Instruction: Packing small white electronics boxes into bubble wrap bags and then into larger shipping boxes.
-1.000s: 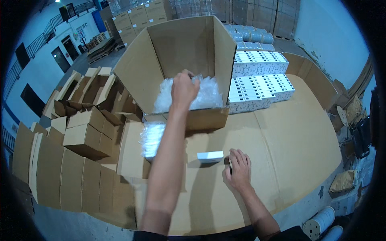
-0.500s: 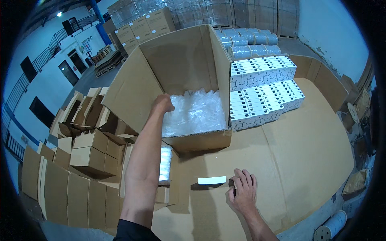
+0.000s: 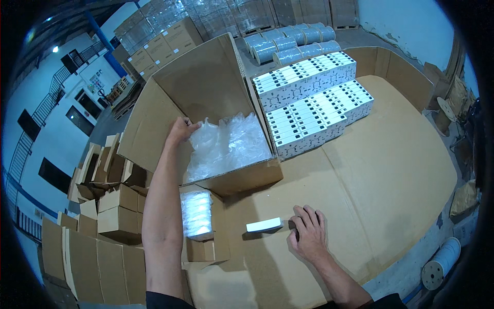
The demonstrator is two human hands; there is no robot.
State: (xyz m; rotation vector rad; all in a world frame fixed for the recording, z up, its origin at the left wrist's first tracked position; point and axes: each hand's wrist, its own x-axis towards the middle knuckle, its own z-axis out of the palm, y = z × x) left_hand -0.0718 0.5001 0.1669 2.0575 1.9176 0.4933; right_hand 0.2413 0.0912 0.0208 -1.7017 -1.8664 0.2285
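My left hand (image 3: pixel 181 130) reaches into a large open carton (image 3: pixel 239 177), its fingers closed on the edge of a clear plastic bag (image 3: pixel 206 141) at the left of a crumpled heap of such plastic. On the cardboard-covered table, my right hand (image 3: pixel 310 234) rests with curled fingers and thumb drawn in. Something dark shows between thumb and forefinger, too shaded to name. Just left of those fingers lies a slim white box (image 3: pixel 264 225), apart from them. Below the large carton, a smaller open carton (image 3: pixel 220 232) holds items wrapped in clear plastic (image 3: pixel 197 213).
Stacked rows of white boxes with dark squares (image 3: pixel 314 110) stand right of the large carton. Brown cartons (image 3: pixel 118 216) crowd the left side. A raised cardboard edge (image 3: pixel 396 72) borders the table's far right. Wrapped spools (image 3: pixel 293 44) lie on the floor behind.
My left hand has pulled the plastic up slightly, and its edge now shows at the fingers. The view has shifted to the right. My right hand stays beside the slim white box.
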